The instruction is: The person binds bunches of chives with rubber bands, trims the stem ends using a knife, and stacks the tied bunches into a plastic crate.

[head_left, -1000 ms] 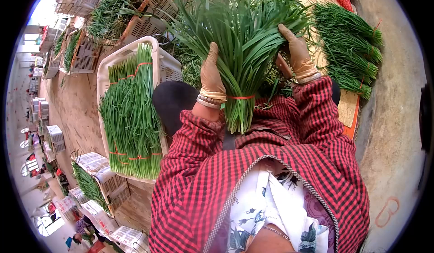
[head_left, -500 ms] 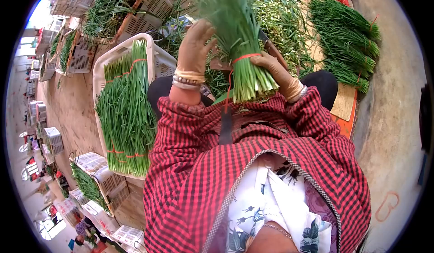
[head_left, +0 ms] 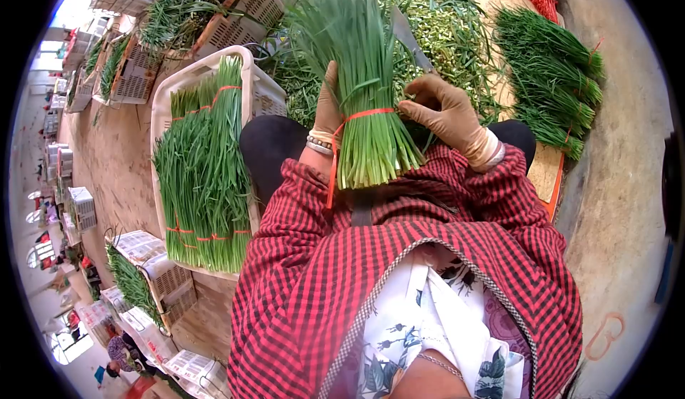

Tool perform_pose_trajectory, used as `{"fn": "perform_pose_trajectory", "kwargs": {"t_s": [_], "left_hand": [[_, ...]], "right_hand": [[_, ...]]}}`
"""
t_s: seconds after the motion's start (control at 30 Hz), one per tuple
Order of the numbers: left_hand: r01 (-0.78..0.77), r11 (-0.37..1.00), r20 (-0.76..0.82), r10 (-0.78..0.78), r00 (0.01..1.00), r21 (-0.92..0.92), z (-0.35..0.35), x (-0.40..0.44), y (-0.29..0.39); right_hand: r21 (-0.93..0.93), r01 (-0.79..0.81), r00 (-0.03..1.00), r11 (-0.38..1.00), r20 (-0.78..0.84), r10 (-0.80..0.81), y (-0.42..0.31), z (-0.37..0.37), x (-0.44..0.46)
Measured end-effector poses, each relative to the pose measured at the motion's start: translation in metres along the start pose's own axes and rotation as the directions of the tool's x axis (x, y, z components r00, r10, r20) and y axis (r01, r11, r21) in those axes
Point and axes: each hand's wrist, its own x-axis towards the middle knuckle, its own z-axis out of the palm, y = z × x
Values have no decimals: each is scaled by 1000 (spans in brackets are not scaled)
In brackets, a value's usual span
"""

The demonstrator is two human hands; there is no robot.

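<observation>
A thick bunch of green garlic chives [head_left: 374, 146], bound by a red tie [head_left: 367, 113], stands before my lap with its pale cut ends toward me. One end of the tie hangs loose on the left. My left hand [head_left: 328, 110], gloved, cradles the bunch from its left side, fingers hidden behind the stems. Just right of the tie, my gloved right hand [head_left: 449, 117] is curved with thumb and fingers apart. A knife blade [head_left: 410, 39] shows beyond that hand; whether the hand touches its handle is hidden.
A white crate [head_left: 246, 67] of tied chives [head_left: 203, 164] stands at my left. More bunches [head_left: 549, 78] lie on a board at right, near red ties [head_left: 536, 0]. Trimmings [head_left: 449, 35] are heaped ahead. Other crates [head_left: 239, 14] and a person [head_left: 125, 353] are farther left.
The bunch has come lower and nearer to me, slightly left. My left hand has moved onto its side, and my right hand has come off the stems.
</observation>
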Motion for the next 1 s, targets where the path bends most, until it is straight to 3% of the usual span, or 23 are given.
{"fn": "perform_pose_trajectory", "kwargs": {"t_s": [0.1, 0.17, 0.2, 0.27, 0.6, 0.67, 0.8, 0.87, 0.9, 0.93, 1.0], "left_hand": [[23, 997, -71, -18, 997, 77, 3, -8, -1], [45, 999, -55, -43, 998, 26, 6, -8, -7], [63, 998, -39, -64, 997, -28, 10, -9, -9], [79, 996, 9, -79, 997, -37, 10, -9, -9], [95, 995, 4, -95, 995, -14, 0, -5, -9], [91, 995, -75, -87, 993, 44, 8, -8, -6], [43, 998, -37, -42, 998, 48, 16, -16, -3], [7, 992, -175, 15, 984, 127, 12, -21, -2], [-39, 971, -141, 73, 987, 235, 6, -21, 4], [-44, 970, -132, 78, 988, 238, 11, -22, 6], [-178, 854, -161, 289, 944, 489, 19, -27, 6]], "right_hand": [[-150, 99, 995, 984, 40, -94, -42, 4, -3], [-379, 350, 937, 857, 129, -325, -44, 11, -1], [-381, 356, 934, 853, 129, -332, -41, 13, 1], [-492, 472, 865, 731, 100, -491, -33, 16, 5], [-636, 492, 829, 595, 135, -543, -33, 15, 11], [-629, 512, 808, 585, 123, -576, -26, 11, 18], [-816, 239, 876, 526, -52, -479, 8, -23, 46], [-837, -166, 976, 521, -216, -37, 32, -65, 59], [-837, -284, 959, 468, -255, 126, 30, -82, 62], [-878, -254, 956, 405, -292, -34, 25, -88, 56], [-475, -248, 924, 845, -379, 58, 7, -99, 56]]}}
